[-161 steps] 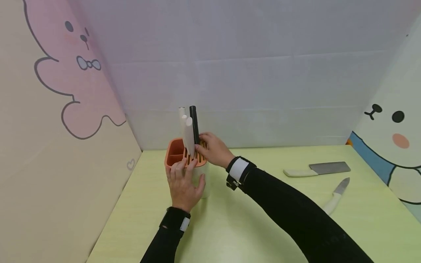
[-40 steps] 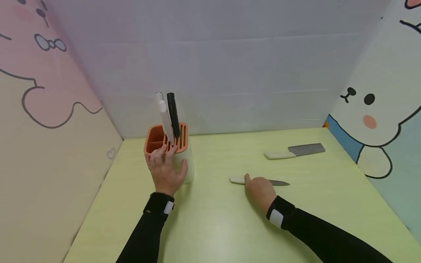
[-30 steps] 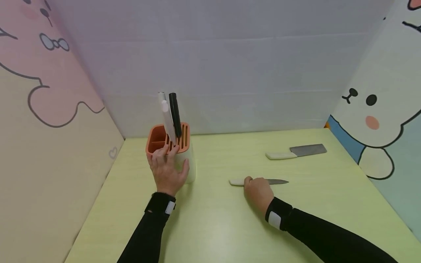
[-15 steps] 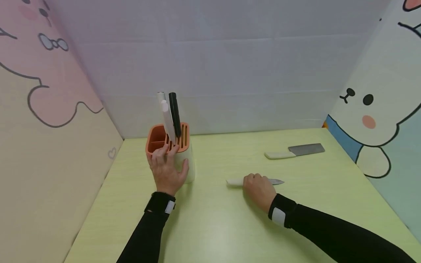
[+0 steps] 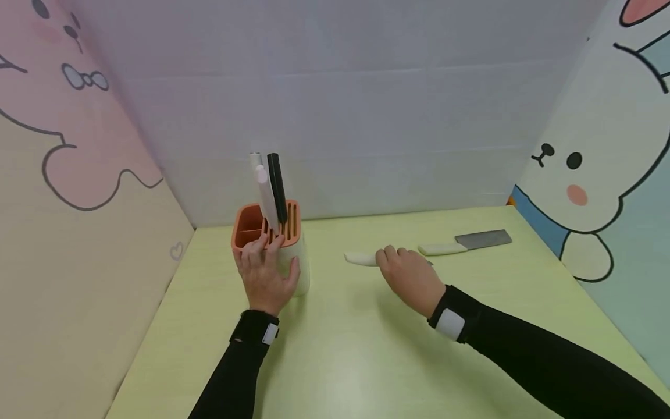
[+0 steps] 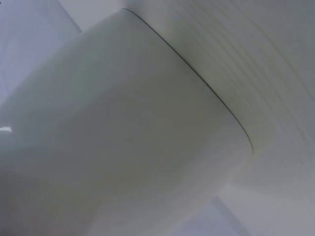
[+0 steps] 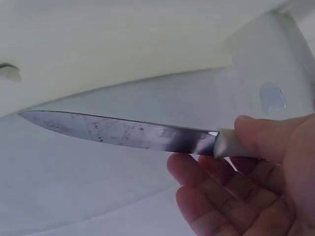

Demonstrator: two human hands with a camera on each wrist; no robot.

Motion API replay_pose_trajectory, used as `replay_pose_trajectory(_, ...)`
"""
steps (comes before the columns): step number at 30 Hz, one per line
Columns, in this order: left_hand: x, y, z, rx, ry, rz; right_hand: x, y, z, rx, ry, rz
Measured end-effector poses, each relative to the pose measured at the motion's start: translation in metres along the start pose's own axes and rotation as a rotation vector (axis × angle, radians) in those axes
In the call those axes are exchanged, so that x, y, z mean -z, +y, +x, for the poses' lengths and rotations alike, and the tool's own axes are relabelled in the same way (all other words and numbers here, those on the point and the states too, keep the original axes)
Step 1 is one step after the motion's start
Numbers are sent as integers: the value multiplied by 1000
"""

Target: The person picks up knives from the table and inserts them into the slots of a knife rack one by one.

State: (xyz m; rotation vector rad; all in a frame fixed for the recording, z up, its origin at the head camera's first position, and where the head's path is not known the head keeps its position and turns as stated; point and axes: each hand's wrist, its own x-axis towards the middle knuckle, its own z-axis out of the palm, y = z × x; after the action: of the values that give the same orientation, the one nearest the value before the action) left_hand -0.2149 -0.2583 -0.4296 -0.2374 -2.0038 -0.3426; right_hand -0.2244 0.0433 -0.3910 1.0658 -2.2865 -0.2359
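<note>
A pale knife block with an orange slotted top stands on the left side of the table. My left hand rests against its front, fingertips at the orange rim and thumb spread to the right. The block's pale wall fills much of the left wrist view. Two white handles and a black handle rise from the slots. My right hand holds a white-handled knife above the table. In the right wrist view, thumb and fingers pinch its handle, and the spotted blade points left.
A cleaver with a white handle lies flat on the table behind my right hand. The pale yellow-green table meets a plain back wall. Walls with cartoon animals stand at left and right.
My right hand was at the block first, then at the knife lying on the table. It has now raised that knife and moved it slightly away from me. The left hand stays on the block.
</note>
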Motion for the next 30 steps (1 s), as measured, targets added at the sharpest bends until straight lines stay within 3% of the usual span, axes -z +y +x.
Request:
replay_pose_trajectory(6,1,-1,0,3,-7,-10,25,10,39,-41,150,261)
replay_pose_trajectory(12,1,0,1,3,-4,-24,49,12,75,-155,223,573)
replay_pose_trajectory(22,1,0,-1,-1,-16,5,64,12,122,-293,506,986)
replay_pose_trajectory(26,3,-1,0,-5,-18,2,64,5,139,-325,518,1092)
replay_pose_trajectory(30,3,0,0,-3,-25,3,61,-2,150,-314,483,1107)
